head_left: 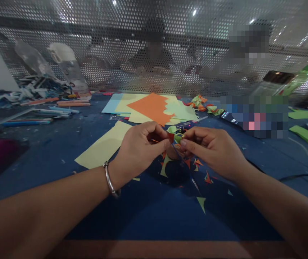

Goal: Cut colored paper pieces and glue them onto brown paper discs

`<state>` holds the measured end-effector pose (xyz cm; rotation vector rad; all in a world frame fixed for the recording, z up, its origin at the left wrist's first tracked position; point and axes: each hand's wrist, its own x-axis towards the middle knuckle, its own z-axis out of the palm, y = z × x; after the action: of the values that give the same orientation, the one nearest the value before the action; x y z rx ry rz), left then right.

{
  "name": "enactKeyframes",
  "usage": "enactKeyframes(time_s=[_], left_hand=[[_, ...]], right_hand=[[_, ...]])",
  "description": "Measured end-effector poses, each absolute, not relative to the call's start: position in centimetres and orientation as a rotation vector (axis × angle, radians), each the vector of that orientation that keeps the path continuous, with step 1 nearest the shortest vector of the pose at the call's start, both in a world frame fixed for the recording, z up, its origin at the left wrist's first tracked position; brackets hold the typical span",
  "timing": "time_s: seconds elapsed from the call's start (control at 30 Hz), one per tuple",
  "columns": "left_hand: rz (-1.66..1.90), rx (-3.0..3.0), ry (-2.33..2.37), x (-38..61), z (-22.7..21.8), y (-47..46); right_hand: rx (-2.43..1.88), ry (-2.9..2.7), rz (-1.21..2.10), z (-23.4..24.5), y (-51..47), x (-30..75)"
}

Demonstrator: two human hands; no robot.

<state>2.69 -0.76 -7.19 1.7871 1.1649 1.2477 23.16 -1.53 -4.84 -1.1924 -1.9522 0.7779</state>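
Thumb and fingertips of my left hand pinch the red part of a small folded paper flower. From the other side my right hand pinches one of its light green petals, with the thumb and forefinger pressed together. The flower is held above the table, its green petals curled. Beneath the hands, a thin dark blue stick with a pale tip slants down; whether it joins the flower I cannot tell. Scraps of orange paper and a green paper triangle lie around it.
Behind the hands lies a stack of coloured sheets with an orange sheet on top. A yellow sheet is left of them. Finished-looking paper flowers, a phone, pens, a water bottle and a perforated metal screen stand farther back.
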Motion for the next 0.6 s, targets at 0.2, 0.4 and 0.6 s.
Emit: enactKeyframes(time_s=[0.2,0.4,0.6], left_hand=[[1.152,1.808,1.166,2.7,-7.0,-0.9],[1.148,2.077,1.269,2.5,-6.2,-1.8],[0.996,2.487,0.989,3.0,-6.0,-4.0]], right_hand=[[-1.245,-1.966,0.649,-5.2,-1.4,23.4],[-1.299,-1.968,0.532,-5.4,-0.8,23.8],[-1.320,-1.961,0.424,-5.3,-0.5,24.2]])
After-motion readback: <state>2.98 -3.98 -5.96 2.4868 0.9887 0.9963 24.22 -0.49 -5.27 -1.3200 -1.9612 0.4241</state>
